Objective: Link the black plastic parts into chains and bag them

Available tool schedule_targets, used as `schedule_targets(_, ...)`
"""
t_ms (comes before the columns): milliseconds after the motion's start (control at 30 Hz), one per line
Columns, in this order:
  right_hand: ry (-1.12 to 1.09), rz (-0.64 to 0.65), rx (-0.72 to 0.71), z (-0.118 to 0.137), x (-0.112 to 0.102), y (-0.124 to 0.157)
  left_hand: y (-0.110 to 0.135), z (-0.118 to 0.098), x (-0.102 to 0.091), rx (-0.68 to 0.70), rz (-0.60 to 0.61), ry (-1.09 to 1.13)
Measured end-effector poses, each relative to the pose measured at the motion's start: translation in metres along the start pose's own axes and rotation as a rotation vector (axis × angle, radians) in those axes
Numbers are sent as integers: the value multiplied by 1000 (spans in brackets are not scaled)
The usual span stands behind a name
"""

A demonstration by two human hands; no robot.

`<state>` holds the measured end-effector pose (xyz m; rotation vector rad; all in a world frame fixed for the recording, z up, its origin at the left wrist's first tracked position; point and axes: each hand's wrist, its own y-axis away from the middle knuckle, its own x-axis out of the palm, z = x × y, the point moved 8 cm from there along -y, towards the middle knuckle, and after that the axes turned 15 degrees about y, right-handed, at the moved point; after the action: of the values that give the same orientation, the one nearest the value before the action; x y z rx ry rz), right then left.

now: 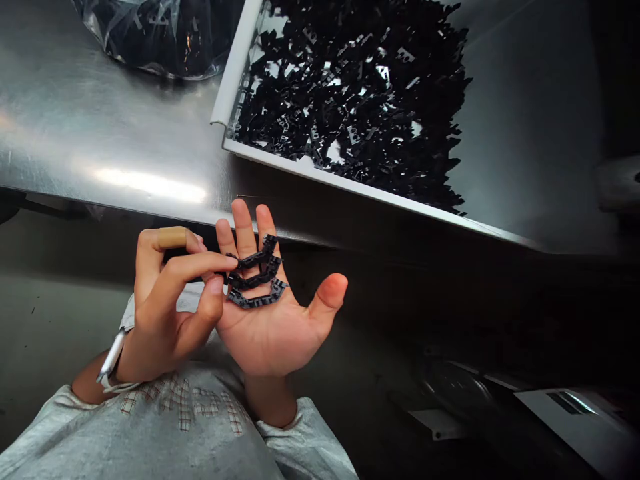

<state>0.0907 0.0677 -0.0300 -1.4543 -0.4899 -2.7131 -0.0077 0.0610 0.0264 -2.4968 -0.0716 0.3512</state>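
Note:
My right hand [275,327] is palm up with its fingers stretched out and the thumb spread to the side. Three small black plastic parts [257,301], bent at their ends, lie side by side across its palm and fingers. From the left, my left hand [175,287] reaches over with fingers bent. Its index fingertip and thumb are closed at the left ends of the upper parts; exactly which one they pinch is partly hidden. A tan band wraps one left finger, and a white band circles the left wrist.
Ahead on the metal table [100,140] stands a white-rimmed tray [350,185] with a large heap of similar black parts [360,100]. A clear plastic bag [165,40] of dark pieces lies at the back left. A blurred light-coloured object [570,420] is at the lower right.

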Motion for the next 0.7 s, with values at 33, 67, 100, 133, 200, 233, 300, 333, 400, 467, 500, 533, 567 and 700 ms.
schedule_targets(33,12,-10,3,-1,0,0,0,-2,2,13,31,-36)
schedule_targets(67,25,-21,8,-1,-1,1,1,-3,5,23,67,-56)
schedule_targets(100,39,-27,13,-2,-1,1,1,-3,7,31,101,-65)
schedule_targets(133,50,-30,18,-3,-1,2,2,-4,9,42,124,-65)
schedule_targets(200,55,-30,26,-3,1,3,3,-4,7,54,122,-57)
schedule_targets(233,51,-29,32,-2,2,4,3,-4,5,54,108,-56)
schedule_targets(300,37,-34,48,-1,4,7,4,-3,2,44,100,-58)
schedule_targets(333,31,-43,56,-1,5,8,4,-3,1,28,110,-62)
schedule_targets(400,23,-66,75,1,7,12,5,-4,0,7,134,-66)
schedule_targets(467,8,-80,86,2,10,17,5,-9,-3,18,130,-63)
schedule_targets(500,-4,-82,86,3,12,19,6,-13,-5,31,116,-58)
schedule_targets(533,-15,-83,86,4,14,21,6,-16,-6,44,103,-52)
schedule_targets(567,-24,-83,84,5,16,23,6,-19,-8,49,87,-46)
schedule_targets(700,-51,-72,97,8,22,30,6,-23,-12,-12,60,-12)
